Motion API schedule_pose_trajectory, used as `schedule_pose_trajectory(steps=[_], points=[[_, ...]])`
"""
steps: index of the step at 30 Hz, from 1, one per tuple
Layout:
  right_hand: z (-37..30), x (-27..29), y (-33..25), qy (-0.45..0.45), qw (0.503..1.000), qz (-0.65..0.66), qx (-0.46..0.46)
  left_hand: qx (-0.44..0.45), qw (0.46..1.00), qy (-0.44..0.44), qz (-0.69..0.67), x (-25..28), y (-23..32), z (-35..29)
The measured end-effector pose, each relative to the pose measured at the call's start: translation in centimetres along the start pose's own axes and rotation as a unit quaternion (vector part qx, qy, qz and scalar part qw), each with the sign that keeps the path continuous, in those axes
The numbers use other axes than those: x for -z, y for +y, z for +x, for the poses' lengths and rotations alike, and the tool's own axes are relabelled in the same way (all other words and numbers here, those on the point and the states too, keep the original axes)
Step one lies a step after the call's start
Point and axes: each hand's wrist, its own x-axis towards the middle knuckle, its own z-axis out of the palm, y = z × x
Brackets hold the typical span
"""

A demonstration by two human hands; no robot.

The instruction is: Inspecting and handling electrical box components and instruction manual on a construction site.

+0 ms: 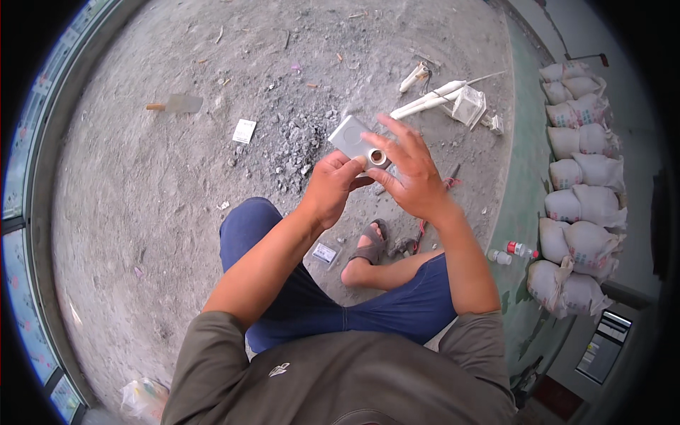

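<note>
A loose heap of broken grey rubble (296,145) lies on the dusty grey ground, and just to its right, raised above the ground, is a flat, rectangular grey box (346,134) with a small round white ring (377,157), brown at its centre, at the corner nearer the person. The left hand (334,183) is clamped on the near edge of the box, its thumb beside the ring. The right hand (411,170) is close against the left at the same corner, its fingers spread over the box and its thumb by the ring; whether it grips anything I cannot tell. Just left of the heap lies a white rectangular card (244,130); farther left, a trowel with a flat grey blade and wooden handle (180,103). Beyond the box, to the heap's right, are long white tubes (432,99) and a white, angular plastic piece (469,107). Well to the right of the heap, stuffed white woven sacks (579,202) stand in a row, with a clear bottle with a red label (519,248) near them.
</note>
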Motion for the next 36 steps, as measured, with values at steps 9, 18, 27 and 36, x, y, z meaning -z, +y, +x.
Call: schedule_pose_trajectory(steps=[9,18,27,36], points=[[-0.1,0.5,2.2,-0.061,0.982,0.177,0.006,0.056,0.997,-0.031,-0.035,0.3,-0.2,-0.2],[-0.4,-1.0,0.1,0.07,0.989,0.127,-0.037,0.045,0.998,-0.003,-0.047,-0.4,0.2,-0.3],[-1.0,-1.2,0.6,0.035,0.991,0.129,-0.015,0.04,0.999,-0.005,-0.024,0.1,-0.2,-0.1],[-0.3,0.2,1.2,-0.038,0.987,0.157,0.009,0.072,0.997,-0.025,-0.015,-0.3,0.7,-0.3]])
